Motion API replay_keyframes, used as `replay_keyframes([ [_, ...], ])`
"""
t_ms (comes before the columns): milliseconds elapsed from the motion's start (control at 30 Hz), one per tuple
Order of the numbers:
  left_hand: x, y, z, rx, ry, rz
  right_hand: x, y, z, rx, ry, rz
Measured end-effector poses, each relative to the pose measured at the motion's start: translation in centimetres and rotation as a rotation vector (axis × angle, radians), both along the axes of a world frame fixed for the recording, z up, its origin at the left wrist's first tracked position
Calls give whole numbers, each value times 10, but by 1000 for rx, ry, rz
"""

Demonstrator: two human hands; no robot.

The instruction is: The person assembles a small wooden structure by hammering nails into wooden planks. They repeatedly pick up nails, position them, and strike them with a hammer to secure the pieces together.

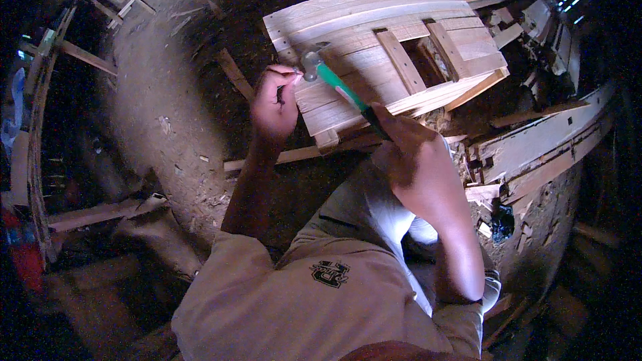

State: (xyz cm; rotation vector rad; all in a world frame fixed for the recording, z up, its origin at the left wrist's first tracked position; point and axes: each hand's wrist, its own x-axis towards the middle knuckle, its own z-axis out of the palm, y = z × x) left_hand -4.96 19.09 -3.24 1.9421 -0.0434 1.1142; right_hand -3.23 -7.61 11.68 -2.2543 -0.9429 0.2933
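Note:
A box-like piece made of pale wooden planks lies before me, with a square opening framed by two short slats in its top. My right hand is wrapped round the lower grip of a hammer with a green handle. The hammer's metal head is over the left edge of the planks, close to my left fingertips. My left hand is pinched at that edge. Whatever its fingers hold is too small to make out.
Loose boards lie stacked to the right, with more scrap wood at the far right. A small plank rests on the dirt floor left of the box. A wooden frame stands at the far left.

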Motion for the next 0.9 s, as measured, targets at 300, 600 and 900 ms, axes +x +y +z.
replay_keyframes([
  [300,2,0,-5,12,-38,55,-9,4,31,2,-218,50],
  [600,1,-3,-7,-12,-41,101,-23,16,32,72,-167,0],
  [900,1,-4,-7,-21,-34,90,-29,21,38,62,-169,-20],
])
